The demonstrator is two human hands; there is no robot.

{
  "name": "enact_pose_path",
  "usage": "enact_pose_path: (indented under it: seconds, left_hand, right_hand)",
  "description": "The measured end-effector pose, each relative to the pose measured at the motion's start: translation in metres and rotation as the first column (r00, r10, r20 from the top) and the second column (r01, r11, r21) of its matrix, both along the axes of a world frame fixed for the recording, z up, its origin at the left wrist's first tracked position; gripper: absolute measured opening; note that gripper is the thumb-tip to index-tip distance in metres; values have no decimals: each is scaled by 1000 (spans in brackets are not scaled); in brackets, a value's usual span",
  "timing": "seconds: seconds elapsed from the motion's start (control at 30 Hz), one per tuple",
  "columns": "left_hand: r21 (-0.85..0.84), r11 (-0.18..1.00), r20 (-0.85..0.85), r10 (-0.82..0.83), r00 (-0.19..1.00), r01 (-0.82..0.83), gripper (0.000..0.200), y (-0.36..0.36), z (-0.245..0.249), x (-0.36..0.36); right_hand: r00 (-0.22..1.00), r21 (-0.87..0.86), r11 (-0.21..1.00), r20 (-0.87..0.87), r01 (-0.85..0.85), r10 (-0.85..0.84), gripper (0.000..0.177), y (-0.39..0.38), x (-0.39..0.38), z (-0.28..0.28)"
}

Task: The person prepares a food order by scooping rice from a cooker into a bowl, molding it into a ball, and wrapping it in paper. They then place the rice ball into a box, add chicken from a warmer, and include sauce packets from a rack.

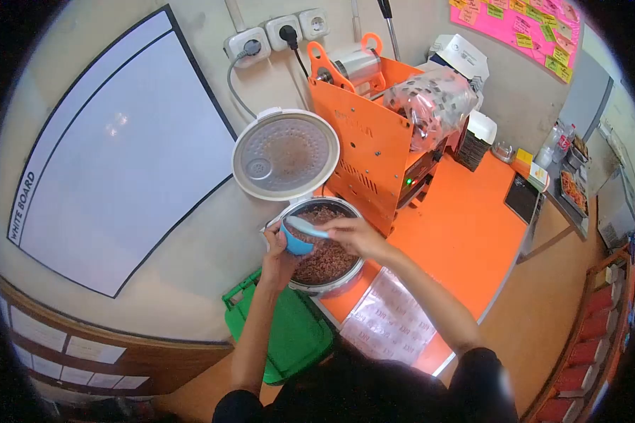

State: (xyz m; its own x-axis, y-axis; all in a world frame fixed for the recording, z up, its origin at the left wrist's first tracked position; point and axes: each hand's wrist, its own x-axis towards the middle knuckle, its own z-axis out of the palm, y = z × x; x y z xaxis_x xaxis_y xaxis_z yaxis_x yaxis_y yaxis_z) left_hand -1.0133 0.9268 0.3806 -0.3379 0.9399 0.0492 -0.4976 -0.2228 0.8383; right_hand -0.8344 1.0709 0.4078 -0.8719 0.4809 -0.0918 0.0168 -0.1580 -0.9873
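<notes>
Across the upper left of the frame hangs a large white rectangular whiteboard (pixel 120 155), flat against the wall. Lower down, a green plastic bin (pixel 289 338) sits tight against the counter edge. At centre, the left hand (pixel 276 259) wraps its fingers round a small blue round bowl (pixel 296 244), held over the round metal cooker pot (pixel 329 262) of grainy reddish-brown rice. The pot's domed lid (pixel 286 156) stands open above. The right hand (pixel 356 236) pinches a pale blue plastic rice paddle (pixel 307 227) across the bowl's rim. A boxy orange metal machine (pixel 370 151) crowds the pot's right side. Further right, the smooth orange countertop (pixel 466 233) runs to its curved edge.
</notes>
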Motion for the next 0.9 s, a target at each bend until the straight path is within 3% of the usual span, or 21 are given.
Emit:
enact_pose_path:
  seconds: [0.07,0.17,0.23,0.27,0.37,0.4,0.43,0.47,0.5,0.53,0.77,0.87,0.9]
  left_hand:
    - [77,996,50,29,998,-33,53,2,-2,0]
    - [101,967,-252,254,934,-235,59,5,-10,0]
    - [83,942,-458,327,827,-326,67,5,-18,-1]
    - [80,926,-552,349,757,-369,71,4,-21,1]
    - [174,937,-491,350,798,-303,82,-1,-14,18]
    - [141,940,-596,332,731,-312,83,-4,-17,17]
    - [112,938,-691,310,653,-327,84,-6,-20,14]
    - [84,935,-776,279,566,-346,86,-7,-22,11]
    - [111,935,-768,296,568,-337,85,-6,-24,9]
    - [137,934,-759,313,571,-329,86,-4,-26,8]
    - [155,961,-830,253,497,-230,85,-7,-14,3]
    - [3,954,-506,261,822,-301,85,-17,-3,7]
    - [32,951,-490,284,824,-309,85,-19,-6,-2]
  right_hand:
    - [996,-361,929,5,87,-91,24,3,14,14]
    - [949,-642,699,194,315,-249,15,-12,24,-4]
    - [999,-856,516,8,30,-45,8,-27,28,-33]
    - [995,-869,491,-95,-64,-40,10,-34,25,-37]
    - [975,-663,721,71,202,-208,14,-43,14,9]
    - [986,-547,823,18,150,-167,18,-41,15,12]
    - [981,-260,950,-32,175,-189,19,-40,11,5]
    - [977,51,979,-87,199,-194,20,-40,4,-12]
    - [973,355,908,-141,221,-181,22,-40,-5,-31]
    - [930,420,842,-282,340,-235,22,-47,-16,-50]
    - [982,329,941,-187,76,-14,23,-39,-1,-29]
    - [1000,305,952,-22,-11,18,25,-11,5,1]
    - [995,421,907,92,-4,-39,26,-3,3,13]
